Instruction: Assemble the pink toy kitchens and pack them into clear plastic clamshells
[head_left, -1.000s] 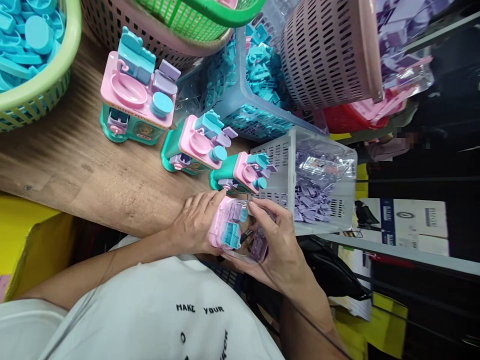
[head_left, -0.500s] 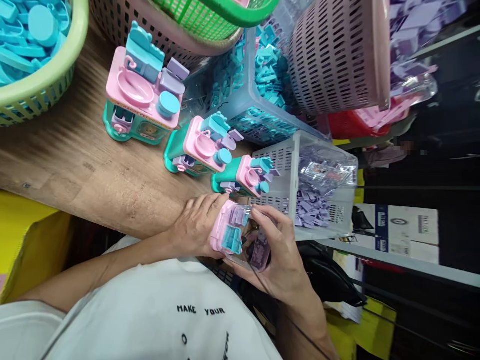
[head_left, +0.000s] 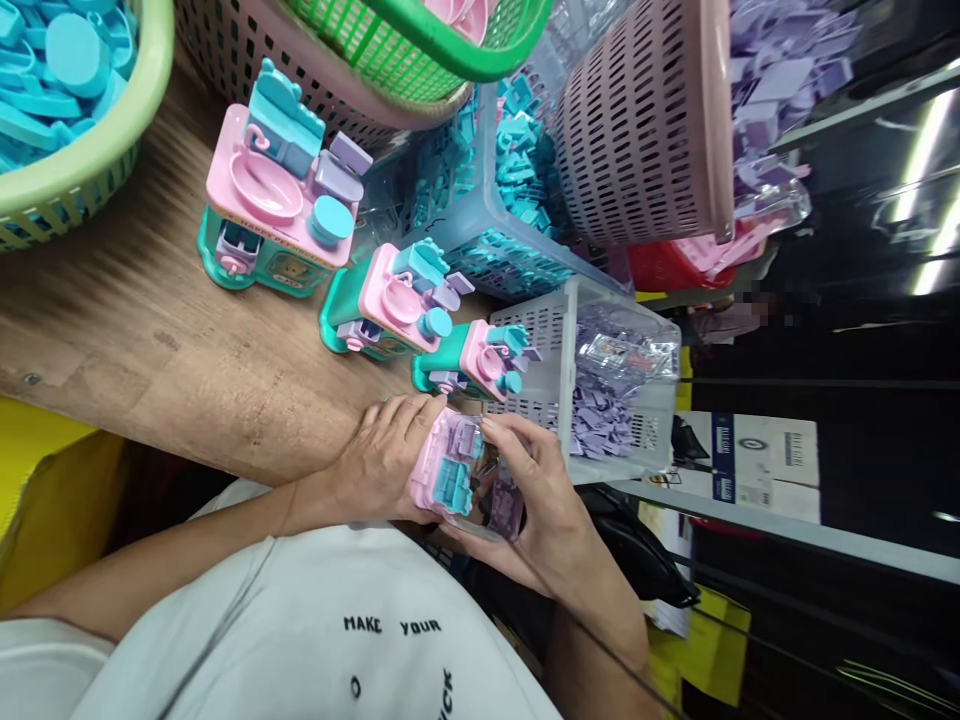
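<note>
My left hand (head_left: 390,445) is wrapped round a toy play kitchen (head_left: 431,463), its pink top with purple and turquoise fittings facing right. In my right hand (head_left: 536,500) is a clear plastic cover (head_left: 487,520) with a printed purplish panel, gripped between thumb and fingers. The cover's open side meets the fittings on the toy's top; how far it reaches over them I cannot tell. Ahead of my hands, similar toy kitchens stand in a row on the wooden table: a near one (head_left: 469,362), a middle one (head_left: 382,302) and a far one (head_left: 277,205).
A light green basket (head_left: 150,110) of turquoise parts is at the upper left. A bright green basket (head_left: 487,62), a blue crate (head_left: 487,205) and a pink basket (head_left: 645,130) line the back. A white crate (head_left: 570,375) with purple pieces stands right of the row.
The view has shifted slightly, so everything appears further left and a little lower. Both hands keep their hold, with the toy and the clear cover still together.
</note>
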